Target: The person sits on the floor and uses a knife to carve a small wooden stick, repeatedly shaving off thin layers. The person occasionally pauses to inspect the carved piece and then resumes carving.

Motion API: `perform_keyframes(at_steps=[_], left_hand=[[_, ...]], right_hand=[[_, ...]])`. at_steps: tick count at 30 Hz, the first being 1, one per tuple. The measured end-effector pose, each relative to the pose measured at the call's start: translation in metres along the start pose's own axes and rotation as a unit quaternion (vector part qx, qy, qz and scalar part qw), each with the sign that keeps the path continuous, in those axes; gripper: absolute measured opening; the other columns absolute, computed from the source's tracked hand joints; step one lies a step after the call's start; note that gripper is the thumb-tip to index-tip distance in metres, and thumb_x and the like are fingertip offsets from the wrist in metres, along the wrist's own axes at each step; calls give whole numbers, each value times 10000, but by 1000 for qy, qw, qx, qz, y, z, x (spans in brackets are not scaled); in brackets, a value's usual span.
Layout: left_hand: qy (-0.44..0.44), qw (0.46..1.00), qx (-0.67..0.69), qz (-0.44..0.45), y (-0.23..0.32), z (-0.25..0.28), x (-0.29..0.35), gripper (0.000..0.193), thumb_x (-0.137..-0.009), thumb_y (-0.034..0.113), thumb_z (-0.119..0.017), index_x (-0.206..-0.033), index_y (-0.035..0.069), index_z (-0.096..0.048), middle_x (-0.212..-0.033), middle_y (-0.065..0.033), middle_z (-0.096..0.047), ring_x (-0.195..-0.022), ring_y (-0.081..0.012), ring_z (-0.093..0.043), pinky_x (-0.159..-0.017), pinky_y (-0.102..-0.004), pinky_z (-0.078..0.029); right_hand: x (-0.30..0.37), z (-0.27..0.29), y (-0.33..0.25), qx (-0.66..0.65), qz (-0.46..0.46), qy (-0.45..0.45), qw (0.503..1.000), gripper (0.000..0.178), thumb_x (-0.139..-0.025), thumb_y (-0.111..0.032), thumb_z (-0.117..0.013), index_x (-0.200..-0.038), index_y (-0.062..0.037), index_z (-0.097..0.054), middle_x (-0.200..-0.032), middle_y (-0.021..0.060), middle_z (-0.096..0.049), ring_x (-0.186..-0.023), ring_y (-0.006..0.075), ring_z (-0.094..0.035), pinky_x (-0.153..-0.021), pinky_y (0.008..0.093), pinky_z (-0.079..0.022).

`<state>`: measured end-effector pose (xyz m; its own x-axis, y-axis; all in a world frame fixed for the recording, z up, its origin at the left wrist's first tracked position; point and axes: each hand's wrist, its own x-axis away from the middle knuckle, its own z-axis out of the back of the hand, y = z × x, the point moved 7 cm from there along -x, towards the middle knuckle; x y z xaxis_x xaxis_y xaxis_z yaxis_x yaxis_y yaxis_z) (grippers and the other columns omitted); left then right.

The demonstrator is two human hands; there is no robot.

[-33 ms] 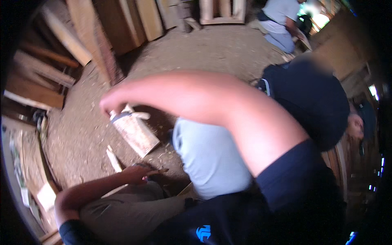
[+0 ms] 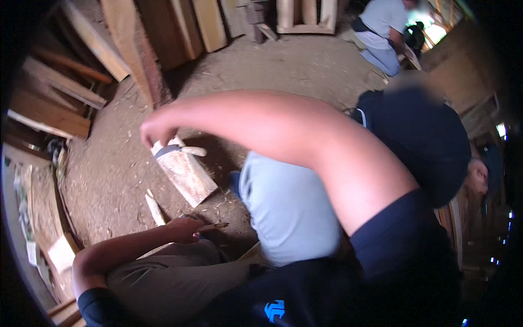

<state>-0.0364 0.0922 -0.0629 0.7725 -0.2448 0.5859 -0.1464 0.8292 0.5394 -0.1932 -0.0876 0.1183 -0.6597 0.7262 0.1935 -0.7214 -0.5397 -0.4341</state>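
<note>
A short, pale wooden board point(image 2: 188, 180) slants on the dirt floor at the left of centre. Across its far end lies a knife-like tool with a dark blade point(image 2: 168, 151) and a pale wooden handle point(image 2: 194, 151). My right hand point(image 2: 158, 129) reaches over from the right, its fingers bent down and closed at that far end of the board; the fingertips are partly hidden. Low in the view, by my brown trouser leg point(image 2: 180, 272), my left hand point(image 2: 186, 228) is closed around a thin wooden stick or handle point(image 2: 213, 226); its other end is hidden.
A pointed wood piece point(image 2: 154, 210) lies beside my left hand. Planks point(image 2: 133, 54) lean along the back and left. A grey trouser leg point(image 2: 289, 207) fills the middle. One person in black point(image 2: 417, 131) is close at right; another point(image 2: 384, 27) kneels farther back.
The whole view has shifted slightly, so the scene sits a little farther right. Both hands keep about the same places by the board and the stick.
</note>
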Motion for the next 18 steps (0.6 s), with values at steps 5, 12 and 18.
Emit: perform_keyframes(at_steps=[5, 12, 18], left_hand=[[22, 996, 68, 50, -3, 1, 28, 321, -746, 270, -640, -1019, 116, -572, -929, -157, -631, -922, -365, -620, -765, -480, -494], [4, 984, 119, 136, -37, -30, 53, 358, -750, 323, -647, -1011, 89, -572, -950, -157, -628, -947, -349, -616, -774, -466, -493], [-19, 989, 37, 139, -79, -46, 45, 371, -802, 395, -632, -978, 70, -621, -901, -189, -645, -875, -377, -631, -741, -479, -500]], right_hand=[[28, 42, 36, 8, -112, 77, 991, 308, -797, -111, -533, -1076, -124, -664, -1019, 133, -681, -937, 299, -650, -811, 416, -509], [140, -64, 155, 67, -364, -53, 927, 219, -776, -77, -559, -971, -36, -650, -971, 174, -672, -890, 327, -654, -719, 453, -505], [176, -186, 194, -54, -388, -356, 848, 276, -770, -74, -519, -1033, -65, -601, -749, 103, -625, -603, 203, -573, -520, 387, -441]])
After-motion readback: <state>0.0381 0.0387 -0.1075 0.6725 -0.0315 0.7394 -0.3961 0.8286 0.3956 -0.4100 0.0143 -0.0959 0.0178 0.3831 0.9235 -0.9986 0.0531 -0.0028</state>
